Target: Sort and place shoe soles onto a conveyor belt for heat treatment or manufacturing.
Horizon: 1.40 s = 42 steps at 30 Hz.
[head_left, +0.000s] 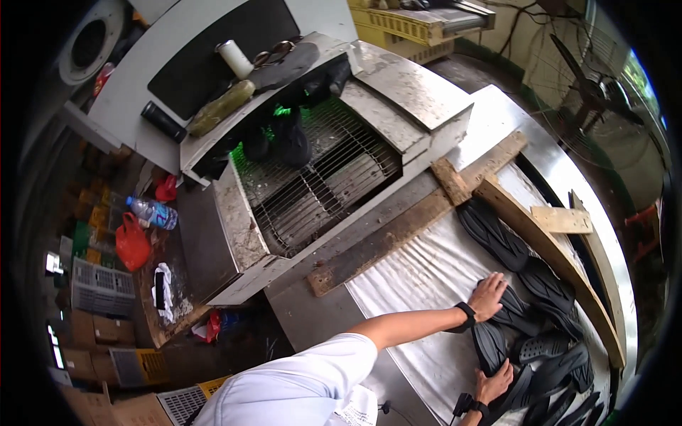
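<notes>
Several black moulded shoe soles lie in a cluster on a white cloth-covered table at the right. My left hand is laid over the edge of one black sole, its fingers stretched out. Just below it, another black sole points toward that hand. My right hand grips the near end of this sole between thumb and fingers. A black perforated clog upper sits beside them to the right. Soles nearest me partly overlap, so their shapes are hard to separate.
A machine with a wire mesh conveyor stands at the upper middle, dark shoes hanging in its green-lit opening. Wooden bars and a long plank border the cloth. A fan is at far right; a water bottle at left.
</notes>
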Each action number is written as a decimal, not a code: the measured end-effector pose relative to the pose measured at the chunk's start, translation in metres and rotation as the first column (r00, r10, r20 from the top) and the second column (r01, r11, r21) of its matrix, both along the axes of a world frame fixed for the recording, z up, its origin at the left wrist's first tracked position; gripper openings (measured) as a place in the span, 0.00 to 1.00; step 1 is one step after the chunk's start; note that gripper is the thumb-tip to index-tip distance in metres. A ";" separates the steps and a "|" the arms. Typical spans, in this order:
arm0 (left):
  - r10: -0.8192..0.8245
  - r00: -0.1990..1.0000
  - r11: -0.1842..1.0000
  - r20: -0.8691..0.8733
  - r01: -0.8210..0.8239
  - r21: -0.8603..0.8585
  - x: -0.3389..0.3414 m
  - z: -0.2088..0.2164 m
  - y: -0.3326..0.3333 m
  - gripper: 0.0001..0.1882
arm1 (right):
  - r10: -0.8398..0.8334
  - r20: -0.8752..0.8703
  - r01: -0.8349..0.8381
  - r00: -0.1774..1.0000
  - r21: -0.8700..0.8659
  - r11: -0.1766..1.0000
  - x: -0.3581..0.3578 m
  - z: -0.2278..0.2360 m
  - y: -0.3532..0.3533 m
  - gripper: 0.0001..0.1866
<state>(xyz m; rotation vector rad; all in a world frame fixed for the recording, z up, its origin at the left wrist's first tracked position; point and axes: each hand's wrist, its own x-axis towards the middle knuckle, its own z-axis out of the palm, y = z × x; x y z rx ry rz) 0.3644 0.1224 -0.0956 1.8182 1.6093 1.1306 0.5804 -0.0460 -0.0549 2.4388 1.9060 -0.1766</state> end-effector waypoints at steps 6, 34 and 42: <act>-0.281 0.944 0.903 -0.174 0.198 -0.382 -0.004 -0.031 0.036 0.53 | 0.126 -0.276 -0.106 0.953 0.085 0.991 -0.014 0.047 0.029 0.36; 0.137 0.872 0.988 0.470 -0.084 -0.132 -0.336 0.158 -0.263 0.43 | 0.073 -0.907 -0.186 0.415 -0.006 0.983 -0.324 0.148 -0.048 0.28; 0.266 0.335 0.964 0.904 -0.091 -0.250 -0.312 0.148 -0.281 0.37 | 0.274 -0.923 -0.198 0.269 0.226 0.954 -0.387 0.125 -0.049 0.19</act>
